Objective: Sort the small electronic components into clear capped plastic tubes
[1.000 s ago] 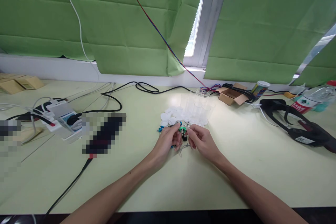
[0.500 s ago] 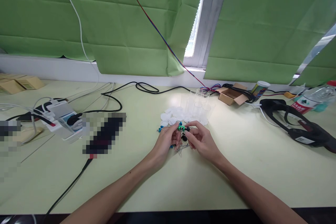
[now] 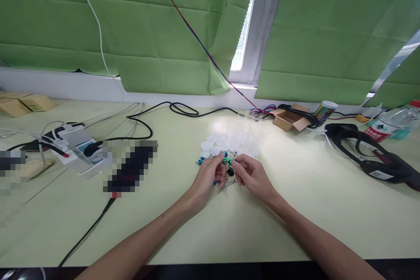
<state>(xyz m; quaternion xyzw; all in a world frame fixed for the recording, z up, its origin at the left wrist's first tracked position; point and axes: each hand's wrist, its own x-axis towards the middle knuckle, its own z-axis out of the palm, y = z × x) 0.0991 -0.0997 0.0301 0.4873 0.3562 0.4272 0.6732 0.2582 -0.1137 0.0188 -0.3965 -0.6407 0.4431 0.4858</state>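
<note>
Above the middle of the table my left hand (image 3: 207, 176) pinches a small shiny green cylinder-like piece (image 3: 226, 161) between thumb and fingertips. My right hand (image 3: 252, 173) is closed at the right end of the same piece, thumb and forefinger pressed together on it. Its exact kind is too small to tell. Small blue pieces (image 3: 201, 161) with thin cords lie around my left hand, partly hidden by it. Below the green piece shows a round black piece (image 3: 231, 172), and thin grey cords (image 3: 226, 188) lie between the hands. White round discs (image 3: 206, 145) are spread just beyond.
Clear plastic cups (image 3: 246, 135) stand behind the discs. An open cardboard box (image 3: 286, 121), a can (image 3: 325, 112), a black headset-like frame (image 3: 377, 169) and a bottle (image 3: 382, 129) are on the right. To the left lie a white power strip (image 3: 77, 142), cables and a blurred dark object (image 3: 133, 168).
My right thumb and fingers have drawn closer together at the green piece's right end, covering the dark part seen there before. My left hand has stayed nearly still.
</note>
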